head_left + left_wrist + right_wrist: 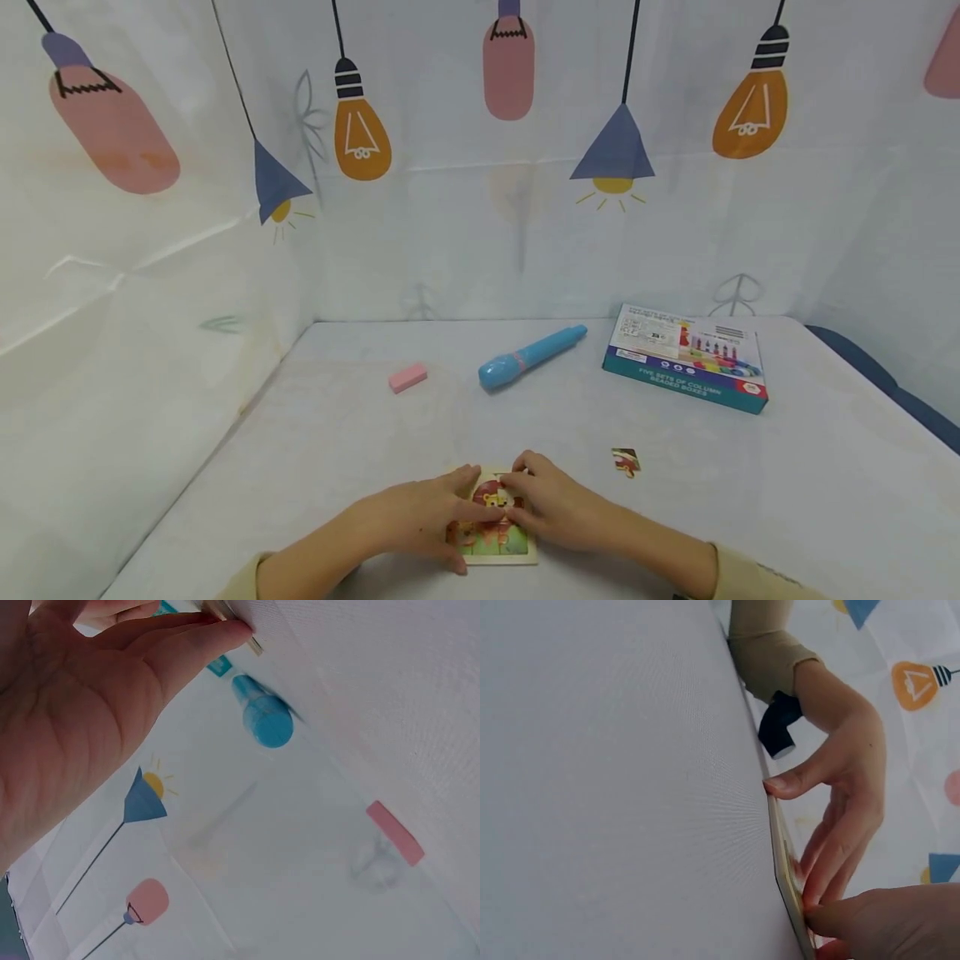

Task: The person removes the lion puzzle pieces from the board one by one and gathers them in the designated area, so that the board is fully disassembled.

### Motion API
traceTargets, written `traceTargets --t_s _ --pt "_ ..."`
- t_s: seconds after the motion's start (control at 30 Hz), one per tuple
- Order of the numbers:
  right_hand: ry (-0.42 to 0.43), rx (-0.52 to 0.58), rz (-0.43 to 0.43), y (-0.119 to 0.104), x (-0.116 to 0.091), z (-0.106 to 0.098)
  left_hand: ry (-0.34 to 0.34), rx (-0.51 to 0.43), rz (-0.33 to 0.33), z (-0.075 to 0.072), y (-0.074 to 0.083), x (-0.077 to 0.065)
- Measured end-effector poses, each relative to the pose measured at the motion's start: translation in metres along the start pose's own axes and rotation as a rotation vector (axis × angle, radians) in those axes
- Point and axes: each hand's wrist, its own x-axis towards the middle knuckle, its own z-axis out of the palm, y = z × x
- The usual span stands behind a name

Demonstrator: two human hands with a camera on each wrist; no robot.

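A small square jigsaw puzzle point(491, 546) with a lion picture lies in a pale frame near the front of the table. Across its left side spreads my left hand point(416, 517), thumb at the near left edge and a finger stretched over the picture. My right hand point(566, 504) is at its right side, with bent index finger and thumb pinching at a puzzle piece point(517, 502), mostly covered by the fingers. To the right lies a loose puzzle piece point(626, 462). In the right wrist view the left thumb point(780, 784) touches the frame's edge.
Farther back lie a pink block point(408, 377), a blue pen-shaped tube point(528, 358) and a flat boxed set point(686, 358) at the back right. White sheeting point(450, 233) printed with lamps surrounds the table. A dark blue curved object point(892, 379) stands beyond the right edge.
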Motion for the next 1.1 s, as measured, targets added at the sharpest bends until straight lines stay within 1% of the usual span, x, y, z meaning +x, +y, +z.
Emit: traceTargets --t_s 0.13,0.27,0.37,0.47,0.53,0.93,1.1 --pt "0.035 0.007 -0.029 0.0016 0.0005 0.0034 -0.001 -0.011 -0.020 0.0007 -0.0003 0.0002" --pt "0.083 0.027 -0.076 0.0034 -0.0006 0.0054 0.004 -0.007 -0.019 0.0001 0.0001 -0.0004" --pt "0.096 0.069 -0.066 0.0046 -0.0013 0.0059 0.004 -0.008 -0.022 -0.0002 0.0010 -0.0007" --pt "0.097 0.120 -0.026 0.0054 -0.0010 0.0058 0.001 -0.010 -0.039 -0.0003 0.0022 -0.0011" --pt "0.103 0.144 -0.015 0.0054 -0.0009 0.0058 -0.001 -0.017 -0.045 -0.0002 0.0030 -0.0011" --pt "0.161 0.149 -0.040 0.0047 -0.0005 0.0078 -0.003 -0.028 -0.055 -0.0014 0.0046 -0.0026" --pt "0.187 0.167 -0.085 0.0053 -0.0004 0.0090 0.000 -0.026 -0.054 0.0011 0.0028 -0.0027"
